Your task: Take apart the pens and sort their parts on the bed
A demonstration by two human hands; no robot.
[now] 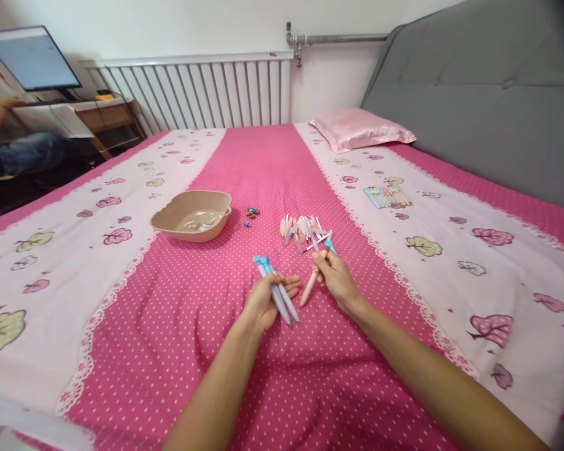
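Observation:
My left hand, palm up with its fingers partly spread, holds a few grey-bodied pens with light blue tops under its thumb. To its right, my right hand pinches a pale pink pen that slants downward. Blue-ended pen parts also show around its fingers; whether they are held is hard to tell. Just beyond that hand lies a loose pile of pink and white pen pieces. Small blue and brown pieces, possibly caps, sit left of the pile.
A beige plastic basin with some clear pieces inside stands at left on the pink bedspread. Several pens lie in a row at right. Farther back are a pillow, a radiator, and a person's arm beside a monitor.

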